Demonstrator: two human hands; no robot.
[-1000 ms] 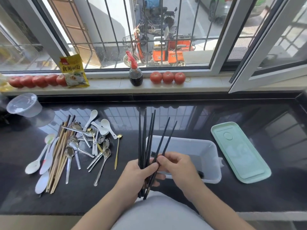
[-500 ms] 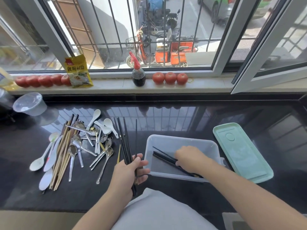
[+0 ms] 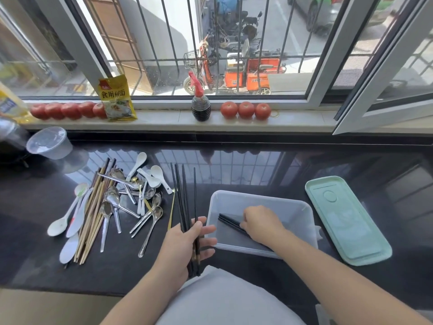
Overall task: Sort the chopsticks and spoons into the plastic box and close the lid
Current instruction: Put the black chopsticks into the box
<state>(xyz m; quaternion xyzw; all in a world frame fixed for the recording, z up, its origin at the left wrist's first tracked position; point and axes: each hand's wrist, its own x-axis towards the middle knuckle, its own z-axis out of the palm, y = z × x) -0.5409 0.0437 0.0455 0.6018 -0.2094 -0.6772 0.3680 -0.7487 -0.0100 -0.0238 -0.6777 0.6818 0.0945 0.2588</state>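
Meanwhile, left hand (image 3: 181,240) gripping black chopsticks (image 3: 184,198), right hand (image 3: 261,222) pinching others inside plastic box (image 3: 302,221), beside lid (image 3: 346,221).

The counter (image 3: 257,170) is showing a glossy black polish that is mirroring the window bars. Left of the frosted translucent plastic box (image 3: 302,221), shiny metal spoons (image 3: 112,202) are lying among glazed white ones (image 3: 154,177) and matt wooden chopsticks (image 3: 93,214); right of it, the mint lid (image 3: 346,221) is looking matt.

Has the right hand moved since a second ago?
Yes. The right hand has gone right, from beside the left hand into the box, laying black chopsticks there. The lid has stayed put.
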